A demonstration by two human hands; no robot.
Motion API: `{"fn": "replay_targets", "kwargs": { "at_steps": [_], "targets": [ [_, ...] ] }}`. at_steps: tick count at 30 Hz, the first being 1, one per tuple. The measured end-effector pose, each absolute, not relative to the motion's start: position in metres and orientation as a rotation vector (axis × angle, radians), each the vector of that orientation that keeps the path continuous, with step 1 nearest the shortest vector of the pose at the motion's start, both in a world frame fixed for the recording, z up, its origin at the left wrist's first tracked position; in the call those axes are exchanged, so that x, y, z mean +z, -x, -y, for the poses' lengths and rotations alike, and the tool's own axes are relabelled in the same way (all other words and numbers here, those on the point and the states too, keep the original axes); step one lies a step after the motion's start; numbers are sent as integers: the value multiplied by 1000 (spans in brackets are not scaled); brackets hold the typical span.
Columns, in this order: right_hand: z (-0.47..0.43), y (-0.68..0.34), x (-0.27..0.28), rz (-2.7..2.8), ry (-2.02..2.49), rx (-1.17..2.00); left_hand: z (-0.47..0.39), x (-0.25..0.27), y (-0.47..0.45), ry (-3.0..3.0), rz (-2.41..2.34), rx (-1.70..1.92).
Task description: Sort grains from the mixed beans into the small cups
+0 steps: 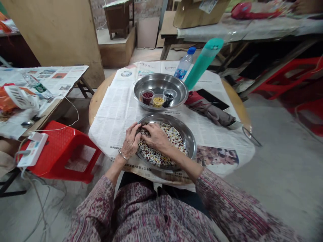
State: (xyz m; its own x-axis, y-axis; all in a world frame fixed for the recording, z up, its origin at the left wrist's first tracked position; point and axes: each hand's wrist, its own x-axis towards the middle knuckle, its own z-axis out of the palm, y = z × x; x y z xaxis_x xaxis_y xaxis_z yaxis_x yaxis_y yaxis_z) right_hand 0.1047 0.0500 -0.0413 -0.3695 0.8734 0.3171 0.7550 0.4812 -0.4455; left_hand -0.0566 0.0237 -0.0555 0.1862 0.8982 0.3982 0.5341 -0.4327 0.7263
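A steel bowl (191,143) near the table's front edge holds a mix of white grains and red, black and yellow beans (161,156). My left hand (130,141), with a bracelet at its wrist, is at the bowl's left rim, fingers curled inward. My right hand (157,137) reaches over the mix to the same side, its fingers bent and fingertips close to my left hand's. Whatever is between the fingers is too small or hidden. Behind, a second steel bowl (161,80) holds three clear cups: red beans (147,97), yellow beans (158,100) and black beans (169,98).
Newspaper (108,111) covers the round table. A water bottle (183,64), a green cylinder (204,62), a folded umbrella (212,112) and a black flat device (213,99) stand or lie at the right. A red stool (60,148) bearing a power strip (32,149) is at the left.
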Motion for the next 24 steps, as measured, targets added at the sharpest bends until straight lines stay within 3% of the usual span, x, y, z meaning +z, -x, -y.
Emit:
{"fn": "replay_targets", "kwargs": {
  "at_steps": [8,18,24],
  "targets": [
    [-10,-129,-32,2550,939,368,-24,-57,56,-2020,-1357,1160],
    [-24,-192,-48,2051,1613,131,-27,-63,57,-2024,-1350,1162],
    [-9,-155,-40,2185,1414,472,-27,-62,57,-2020,-1335,1166]
  ]
}}
